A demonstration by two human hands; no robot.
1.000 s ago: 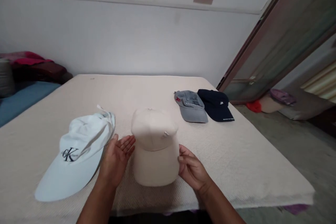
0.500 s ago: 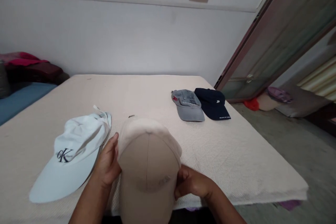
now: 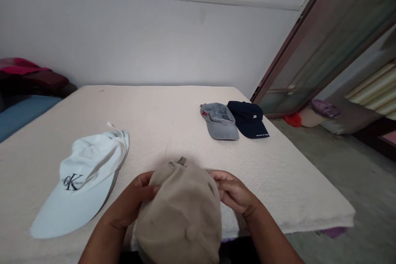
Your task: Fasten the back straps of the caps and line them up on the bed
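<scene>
A beige baseball cap (image 3: pixel 182 210) is between my hands at the near edge of the bed-like surface, its crown and top button facing me and its back strap pointing away. My left hand (image 3: pixel 136 198) grips the cap's left side, the thumb on the cloth. On the other side my right hand (image 3: pixel 232 192) pinches the rim with bent fingers. The cap's brim is out of sight. To the left lies a pale blue cap (image 3: pixel 83 181) with black "CK" letters, its brim toward me.
Farther back on the right, a grey cap (image 3: pixel 220 121) lies against a navy cap (image 3: pixel 249 119) on the cream cover (image 3: pixel 154 111). A white wall (image 3: pixel 139 41) rises behind. Right of the cover are a door frame (image 3: pixel 291 37) and the floor (image 3: pixel 324 152).
The beige cap has turned over from its inside to its outer crown, its back strap now showing. Both hands have shifted to grips along its back sides.
</scene>
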